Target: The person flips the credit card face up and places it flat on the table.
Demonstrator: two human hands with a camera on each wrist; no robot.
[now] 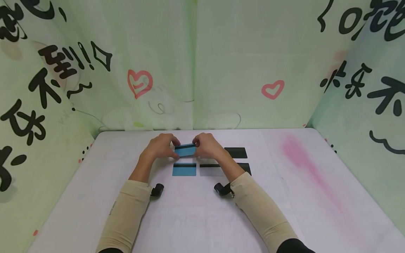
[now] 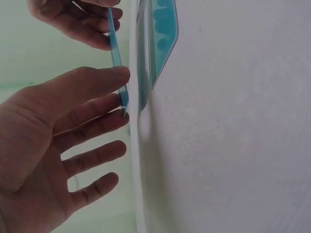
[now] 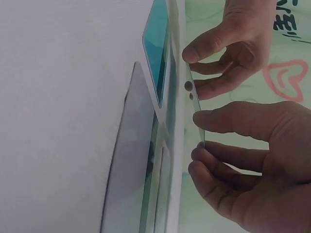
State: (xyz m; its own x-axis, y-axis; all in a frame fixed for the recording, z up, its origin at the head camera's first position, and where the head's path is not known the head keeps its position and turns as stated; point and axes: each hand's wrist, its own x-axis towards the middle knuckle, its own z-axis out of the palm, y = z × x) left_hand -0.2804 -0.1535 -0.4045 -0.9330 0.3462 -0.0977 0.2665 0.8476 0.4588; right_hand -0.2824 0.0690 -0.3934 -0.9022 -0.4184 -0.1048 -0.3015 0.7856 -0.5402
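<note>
Between my two hands is a blue card with a black stripe (image 1: pixel 185 151), pinched at its left end by my left hand (image 1: pixel 160 146) and at its right end by my right hand (image 1: pixel 208 146). Both wrist views show this card nearly edge-on, thumb on one face and fingertips on the other, raised off the table. The left hand's outer fingers (image 2: pixel 97 158) extend away from the card. Just nearer to me lies a second blue card (image 1: pixel 184 170), flat with its black stripe along the far edge. Beside it is a silver-grey card (image 1: pixel 210 171), partly covered by my right forearm.
Two black cards lie to the right, a far one (image 1: pixel 236 153) and a near one (image 1: pixel 245 168) partly behind my right forearm. The white table (image 1: pixel 196 218) has a pink stain (image 1: pixel 303 161) at right. Green curtains with black writing and red hearts enclose its back and sides.
</note>
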